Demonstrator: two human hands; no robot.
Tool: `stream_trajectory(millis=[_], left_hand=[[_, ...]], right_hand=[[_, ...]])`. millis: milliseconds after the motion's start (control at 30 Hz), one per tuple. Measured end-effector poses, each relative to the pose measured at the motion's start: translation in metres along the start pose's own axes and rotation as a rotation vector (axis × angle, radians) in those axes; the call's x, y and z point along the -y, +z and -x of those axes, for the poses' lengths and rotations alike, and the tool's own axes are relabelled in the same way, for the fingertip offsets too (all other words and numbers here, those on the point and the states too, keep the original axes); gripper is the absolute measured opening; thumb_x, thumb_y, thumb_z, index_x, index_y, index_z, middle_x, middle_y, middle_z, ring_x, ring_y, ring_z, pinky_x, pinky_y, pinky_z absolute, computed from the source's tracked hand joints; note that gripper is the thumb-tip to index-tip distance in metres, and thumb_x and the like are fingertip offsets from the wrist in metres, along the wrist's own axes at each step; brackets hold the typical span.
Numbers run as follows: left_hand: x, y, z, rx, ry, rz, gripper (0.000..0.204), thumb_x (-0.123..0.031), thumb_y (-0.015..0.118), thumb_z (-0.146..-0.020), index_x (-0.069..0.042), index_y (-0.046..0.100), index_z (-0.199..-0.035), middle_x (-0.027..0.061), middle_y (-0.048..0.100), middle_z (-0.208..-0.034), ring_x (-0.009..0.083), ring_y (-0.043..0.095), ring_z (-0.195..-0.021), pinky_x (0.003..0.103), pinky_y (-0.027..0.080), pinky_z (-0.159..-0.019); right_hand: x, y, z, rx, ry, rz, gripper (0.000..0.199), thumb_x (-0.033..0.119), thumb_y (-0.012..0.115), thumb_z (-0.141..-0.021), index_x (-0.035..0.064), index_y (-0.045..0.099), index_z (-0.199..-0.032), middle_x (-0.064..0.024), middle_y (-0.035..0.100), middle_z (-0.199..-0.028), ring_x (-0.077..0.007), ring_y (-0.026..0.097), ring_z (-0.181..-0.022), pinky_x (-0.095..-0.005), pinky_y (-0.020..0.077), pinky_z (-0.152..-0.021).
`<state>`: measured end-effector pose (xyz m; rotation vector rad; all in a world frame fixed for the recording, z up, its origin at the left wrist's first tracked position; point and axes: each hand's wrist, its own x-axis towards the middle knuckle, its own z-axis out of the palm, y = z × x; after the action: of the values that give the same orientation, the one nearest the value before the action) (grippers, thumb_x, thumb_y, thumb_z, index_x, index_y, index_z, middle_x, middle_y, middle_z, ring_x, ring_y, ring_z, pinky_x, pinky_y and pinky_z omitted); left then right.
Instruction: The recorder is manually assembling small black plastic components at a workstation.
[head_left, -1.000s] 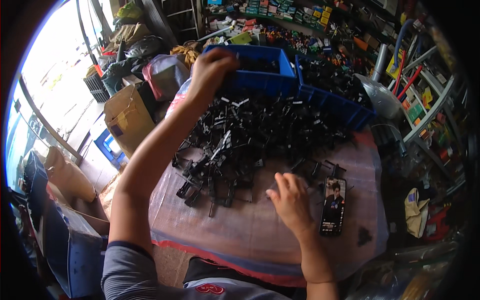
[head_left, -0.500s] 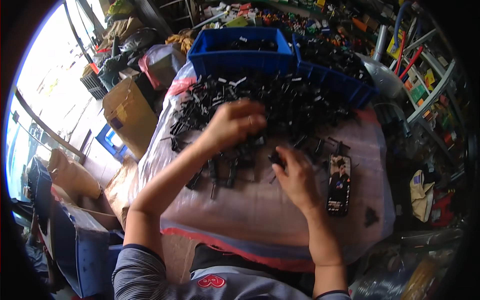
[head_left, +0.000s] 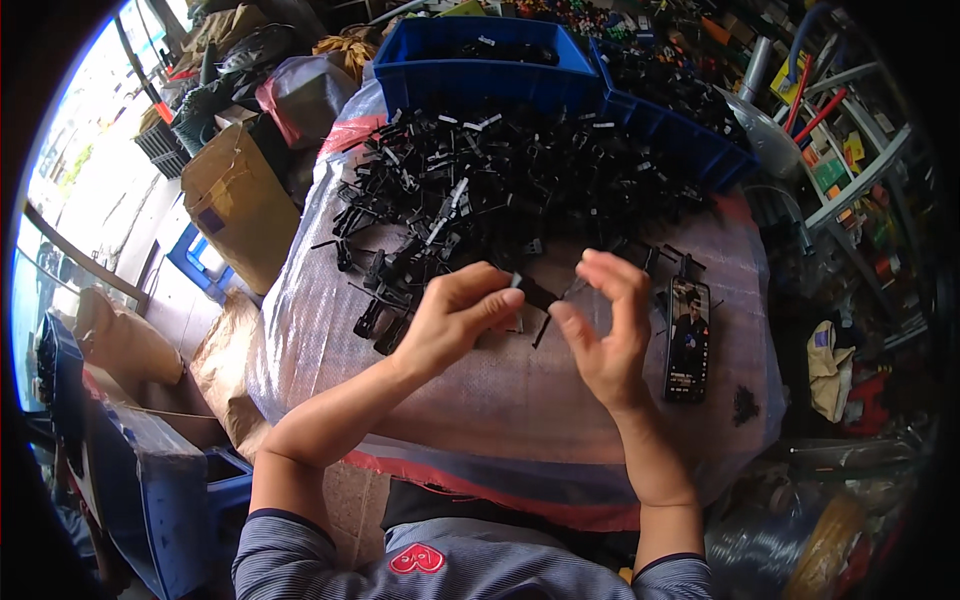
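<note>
Black plastic makes up the small clip [head_left: 538, 293] that is held between both hands above the near part of the work surface. It is pinched at its left end by the thumb and fingertips [head_left: 503, 297] of the left hand [head_left: 455, 325], which are closed on it. Its right end is met by the right hand [head_left: 605, 330], whose thumb and forefinger are curled toward it, though whether they actually grip it cannot be told. A large heap of black plastic parts [head_left: 480, 195] is spread just behind the hands, over a table covered in clear bubble wrap [head_left: 330, 330]. A phone [head_left: 687, 340] with a lit screen is laid flat just beside the right hand. Two blue bins [head_left: 480, 75], both partly filled with similar black pieces, are set at the far edge. A cardboard box [head_left: 235, 195] is seen on the floor to the left.
</note>
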<state>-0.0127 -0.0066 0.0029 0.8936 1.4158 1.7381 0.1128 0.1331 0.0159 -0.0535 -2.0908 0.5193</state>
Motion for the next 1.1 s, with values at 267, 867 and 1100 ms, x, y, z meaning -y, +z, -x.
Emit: stream_trajectory(millis=[267,867,1100], left_hand=[[-0.001,0.000,0.000,0.001,0.094,-0.284,0.023,-0.015,0.061,-0.086,0.006,0.060,-0.096,0.0026,0.052,-0.089,0.0081,0.054,-0.075,0.021,0.043,-0.067],[-0.003,0.015,0.011,-0.077,0.803,-0.718,0.032,0.004,0.068,-0.068,0.002,0.063,-0.099,0.0131,0.059,-0.088,0.0214,0.059,-0.069,0.027,0.048,-0.057],[-0.002,0.015,0.009,-0.079,0.595,-0.590,0.024,-0.001,0.067,-0.074,0.004,0.061,-0.098,0.0110,0.060,-0.087,0.0178,0.059,-0.069,0.027,0.048,-0.058]], right_hand=[[-0.004,0.006,0.006,-0.067,0.656,-0.864,0.018,0.005,0.057,-0.086,0.0011,0.051,-0.102,-0.0047,0.058,-0.092,-0.0079,0.055,-0.078,-0.0215,0.0467,-0.073],[-0.016,0.012,0.015,0.415,0.876,-1.509,0.013,0.011,0.060,-0.085,0.0054,0.060,-0.096,-0.0039,0.061,-0.098,-0.0094,0.052,-0.095,-0.0247,0.0376,-0.088],[-0.023,0.007,0.019,0.370,0.871,-1.552,0.018,0.018,0.060,-0.086,0.0059,0.058,-0.099,-0.0043,0.060,-0.102,-0.0145,0.052,-0.099,-0.0264,0.0347,-0.091]])
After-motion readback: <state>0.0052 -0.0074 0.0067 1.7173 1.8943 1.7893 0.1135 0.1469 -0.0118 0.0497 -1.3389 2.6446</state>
